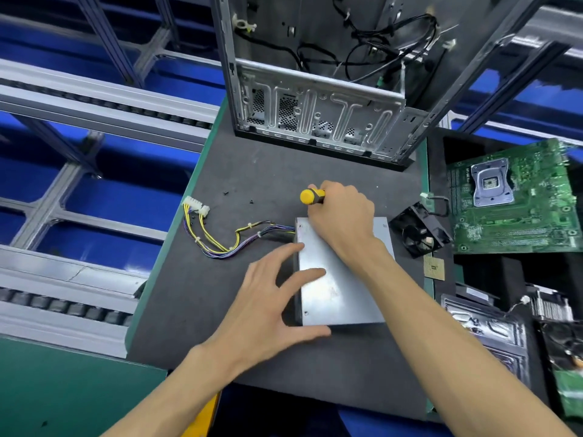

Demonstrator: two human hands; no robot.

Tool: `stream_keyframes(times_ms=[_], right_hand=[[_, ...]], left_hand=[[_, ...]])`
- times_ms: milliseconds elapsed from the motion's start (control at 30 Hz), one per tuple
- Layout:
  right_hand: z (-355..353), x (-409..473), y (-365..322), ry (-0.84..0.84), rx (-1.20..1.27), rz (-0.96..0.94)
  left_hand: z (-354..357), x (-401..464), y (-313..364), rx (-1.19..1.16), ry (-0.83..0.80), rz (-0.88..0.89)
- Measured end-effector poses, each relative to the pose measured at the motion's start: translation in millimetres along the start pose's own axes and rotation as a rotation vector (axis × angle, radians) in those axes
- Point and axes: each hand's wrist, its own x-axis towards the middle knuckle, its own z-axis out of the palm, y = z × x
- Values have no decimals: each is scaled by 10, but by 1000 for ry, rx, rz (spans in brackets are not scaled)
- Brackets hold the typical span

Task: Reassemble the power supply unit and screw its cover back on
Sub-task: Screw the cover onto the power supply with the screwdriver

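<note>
The grey metal power supply unit (342, 288) lies flat on the dark mat, its cover on top. A bundle of yellow and purple cables (227, 241) runs from its far left corner to white connectors (197, 205). My right hand (342, 216) grips a screwdriver with a yellow handle (310, 196) above the unit's far left corner; the shaft is hidden under the hand. My left hand (268, 307) rests with spread fingers against the unit's left side, fingertips on the cover. Two small black screws (238, 198) lie loose on the mat beyond the unit.
An open computer case (318, 99) stands at the back of the mat (202, 294). To the right lie a black fan (419, 230), a CPU chip (434, 268), a green motherboard (511, 197) and other metal parts. Conveyor rails run along the left.
</note>
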Motion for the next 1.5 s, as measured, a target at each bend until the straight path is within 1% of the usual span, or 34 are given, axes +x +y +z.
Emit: stream_keyframes(times_ms=[67,167,367,467,567,633,700,767,867,967,1067,1133,1200,1267,1333,1400,1500], right_hand=[[-28,-32,46,-24,-23,-12],[-104,-85,125,-42,-50,-15],[-195,-229,236,-27,-102,-12],[-215,-264,295,-20,-98,5],[-239,-304,379,-1,-82,70],[-261,-321,458,2,-74,110],[-287,-324,531,-1,-57,150],[-309,-334,584,21,-40,174],[-309,-379,586,90,-25,158],[-269,-418,545,125,20,120],[-196,-472,537,134,67,116],[-139,-517,540,151,133,98],[-104,-532,559,147,308,72],[-88,-492,582,108,537,69],[-79,-427,600,29,681,73],[-64,-374,616,-28,777,82],[-40,-353,635,-20,813,129]], left_hand=[[-62,1,-77,21,-28,36],[-135,-63,-197,-70,-52,32],[-330,-166,-415,-208,-5,-14],[-410,-151,-501,-297,21,-111],[-494,-63,-549,-378,77,-219],[-517,25,-571,-426,65,-272],[-531,94,-615,-435,14,-284],[-542,124,-708,-359,-50,-256],[-522,132,-854,-129,-139,-237],[-420,178,-896,60,-154,-188],[-334,231,-874,123,-117,-158],[-329,254,-852,115,-97,-158],[-328,254,-837,105,-95,-162],[-317,237,-820,63,-71,-206],[-285,224,-801,21,-44,-254],[-248,228,-791,15,-50,-272],[-243,281,-799,47,-87,-252]])
